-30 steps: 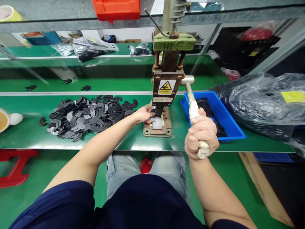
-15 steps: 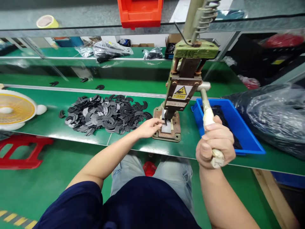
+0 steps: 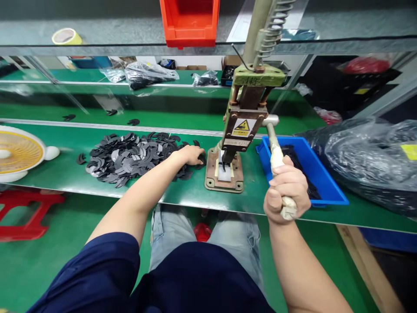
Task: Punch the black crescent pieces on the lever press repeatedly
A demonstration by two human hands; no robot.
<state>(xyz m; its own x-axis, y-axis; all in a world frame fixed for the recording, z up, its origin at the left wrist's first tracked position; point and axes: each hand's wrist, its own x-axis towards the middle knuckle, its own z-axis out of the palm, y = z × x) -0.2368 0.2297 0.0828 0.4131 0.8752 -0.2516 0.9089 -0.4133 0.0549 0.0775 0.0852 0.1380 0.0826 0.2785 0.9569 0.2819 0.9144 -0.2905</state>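
Observation:
A manual press (image 3: pixel 239 117) with a rusty base plate (image 3: pixel 224 174) stands on the green bench. My right hand (image 3: pixel 286 191) is closed round its taped lever handle (image 3: pixel 276 161), pulled toward me. One dark crescent piece (image 3: pixel 223 165) stands under the ram. My left hand (image 3: pixel 191 154) rests on the right end of a heap of black crescent pieces (image 3: pixel 130 157), fingers curled over the pieces; whether it has hold of one I cannot tell.
A blue tray (image 3: pixel 329 187) with dark pieces sits right of the press, beside bulky plastic bags (image 3: pixel 371 161). A small fan (image 3: pixel 19 152) lies at the far left. An orange bin (image 3: pixel 190 19) and tape roll (image 3: pixel 67 37) are on the upper shelf. A red stool (image 3: pixel 22 213) stands below.
My left hand has left the press base and moved left onto the heap of crescent pieces. My right hand keeps its hold on the lever. My head has shifted slightly.

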